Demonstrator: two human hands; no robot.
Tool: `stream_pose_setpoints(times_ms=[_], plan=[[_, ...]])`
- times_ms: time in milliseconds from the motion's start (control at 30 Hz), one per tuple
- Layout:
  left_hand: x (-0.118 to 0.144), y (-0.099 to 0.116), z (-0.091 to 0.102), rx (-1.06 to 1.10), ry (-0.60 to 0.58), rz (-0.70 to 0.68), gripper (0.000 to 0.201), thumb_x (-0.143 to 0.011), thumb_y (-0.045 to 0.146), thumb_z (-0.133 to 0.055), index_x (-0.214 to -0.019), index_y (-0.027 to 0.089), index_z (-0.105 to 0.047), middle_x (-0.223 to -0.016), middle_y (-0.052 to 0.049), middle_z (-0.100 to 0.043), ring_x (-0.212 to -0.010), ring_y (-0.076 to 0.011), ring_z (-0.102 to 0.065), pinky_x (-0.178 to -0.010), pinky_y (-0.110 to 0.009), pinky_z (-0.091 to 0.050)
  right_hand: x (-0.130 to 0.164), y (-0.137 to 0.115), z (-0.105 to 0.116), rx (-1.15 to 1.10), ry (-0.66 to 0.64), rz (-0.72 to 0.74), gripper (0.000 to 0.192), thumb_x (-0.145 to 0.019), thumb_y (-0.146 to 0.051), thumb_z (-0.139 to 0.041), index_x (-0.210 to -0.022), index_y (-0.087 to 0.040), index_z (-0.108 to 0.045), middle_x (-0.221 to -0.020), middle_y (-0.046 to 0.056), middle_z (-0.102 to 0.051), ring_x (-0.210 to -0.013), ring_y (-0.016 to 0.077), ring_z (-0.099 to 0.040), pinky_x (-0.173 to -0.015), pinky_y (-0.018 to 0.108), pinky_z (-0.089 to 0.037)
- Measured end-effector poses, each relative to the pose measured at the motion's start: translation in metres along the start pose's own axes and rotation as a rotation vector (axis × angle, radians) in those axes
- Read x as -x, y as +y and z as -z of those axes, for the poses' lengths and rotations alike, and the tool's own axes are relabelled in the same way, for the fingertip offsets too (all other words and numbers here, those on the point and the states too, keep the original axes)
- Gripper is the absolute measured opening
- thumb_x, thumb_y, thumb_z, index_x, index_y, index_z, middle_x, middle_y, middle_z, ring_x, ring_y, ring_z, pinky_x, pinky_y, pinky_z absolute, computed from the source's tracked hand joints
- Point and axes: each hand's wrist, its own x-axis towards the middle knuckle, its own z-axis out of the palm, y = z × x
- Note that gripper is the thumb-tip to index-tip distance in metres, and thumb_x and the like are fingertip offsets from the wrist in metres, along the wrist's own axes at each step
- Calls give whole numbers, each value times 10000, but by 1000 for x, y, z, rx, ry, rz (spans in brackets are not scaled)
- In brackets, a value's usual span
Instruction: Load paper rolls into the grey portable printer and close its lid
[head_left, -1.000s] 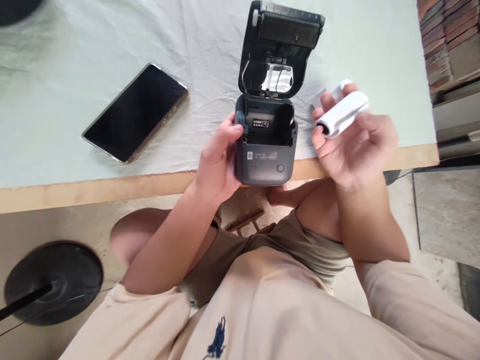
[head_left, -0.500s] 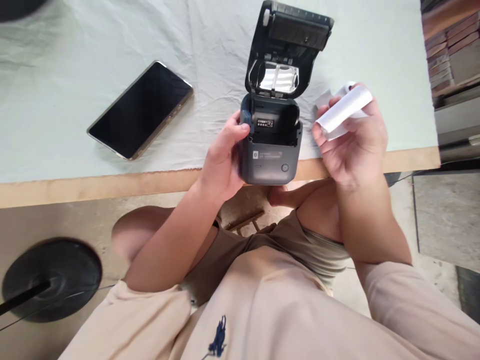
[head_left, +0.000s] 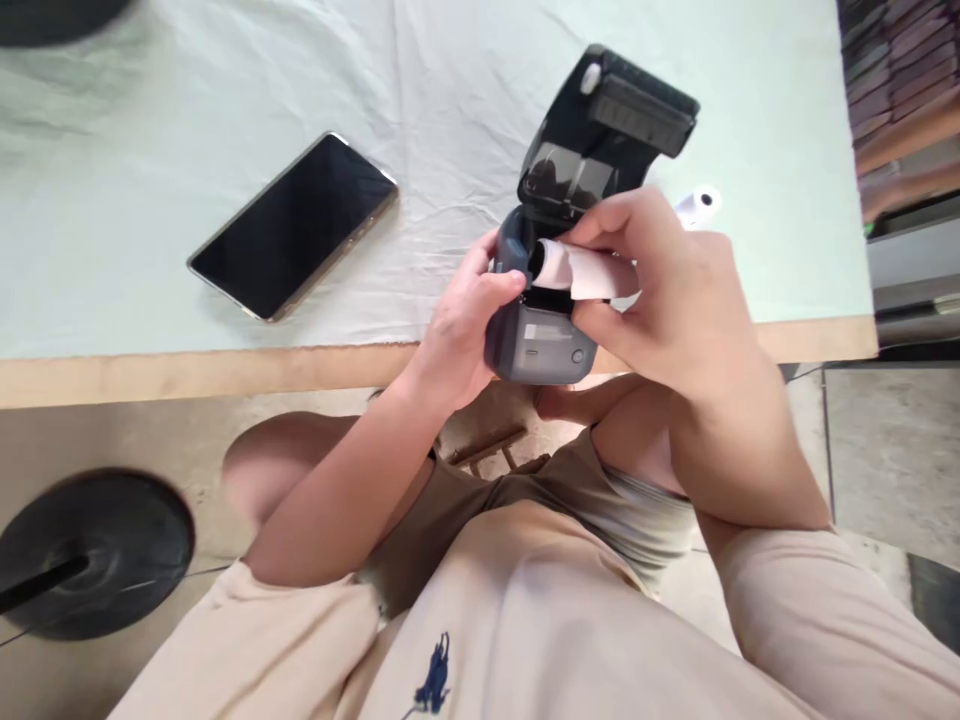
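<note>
My left hand [head_left: 472, 320] is wrapped round the left side of a dark grey label printer [head_left: 551, 345], thumb on its upper edge. The printer is tilted at the table's front edge, and its hinged lid [head_left: 611, 120] stands raised. Between the thumb and fingers of my right hand [head_left: 675, 290] is a white paper roll [head_left: 592, 272], its left end inside the printer's open bay. The roll's right end is hidden by my fingers. Beyond my right hand a second white roll [head_left: 697, 205] lies on the table, partly covered by the hand.
A smartphone [head_left: 296, 225] with a dark screen lies on the pale tablecloth [head_left: 450, 80], left of the printer. The table's bare wooden edge [head_left: 187, 375] runs in front of me. A round black stand base [head_left: 127, 560] is on the floor at left.
My right hand has moved left with the paper roll, from beside the printer into its open bay. The printer has shifted slightly right and tilted, uncovering more of the second roll's end.
</note>
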Motion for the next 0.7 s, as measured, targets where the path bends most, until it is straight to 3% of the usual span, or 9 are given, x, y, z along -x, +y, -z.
stream_pose_setpoints(times_ms=[167, 233, 333, 467, 600, 700], plan=[[2, 2, -2, -23, 5, -8, 187, -962, 307, -697, -1145, 267, -706, -1138, -35, -793, -1277, -310, -723, -874, -329, -605, 3, 0, -6, 0, 120, 67, 121, -982, -239, -622, -978, -318, -714, -1080, 6, -830, -932, 270, -791, -809, 457, -621], [1, 3, -1, -13, -9, 6, 190, -951, 366, -724, -1117, 275, -709, -1109, -36, -795, -1268, -318, -727, -893, -338, -613, 4, -1, -9, 19, 182, 138, 149, -1029, -300, -610, -964, -311, -743, -1021, 7, -835, -931, 281, -792, -829, 479, -609], [-2, 3, 2, -42, -18, 9, 241, -896, 441, -779, -1076, 297, -711, -1010, -27, -783, -1163, -315, -754, -854, -338, -617, 8, -1, -16, 44, 172, 225, 176, -1054, -381, -620, -992, -322, -773, -980, -12, -844, -956, 279, -804, -891, 493, -595], [-1, 3, 6, -79, -29, -3, 184, -898, 366, -771, -1052, 302, -693, -972, -2, -741, -988, -233, -742, -825, -310, -608, 12, -1, -22, 39, 150, 243, 295, -1071, -527, -563, -1055, -346, -796, -970, -20, -855, -1051, 292, -812, -975, 515, -581], [2, 2, 7, -146, -28, -1, 232, -869, 309, -809, -1080, 327, -714, -989, 26, -761, -971, -223, -743, -829, -305, -599, 12, -4, -22, -100, 235, 278, 227, -1074, -396, -567, -1022, -358, -784, -912, -47, -846, -1024, 269, -828, -953, 497, -582], [3, 1, 7, -173, -14, -43, 275, -846, 316, -841, -1091, 313, -716, -971, 11, -766, -915, -246, -754, -772, -330, -592, 11, -4, -22, -248, 350, 203, 177, -1041, -294, -608, -994, -360, -766, -934, -41, -833, -992, 246, -814, -939, 477, -599]])
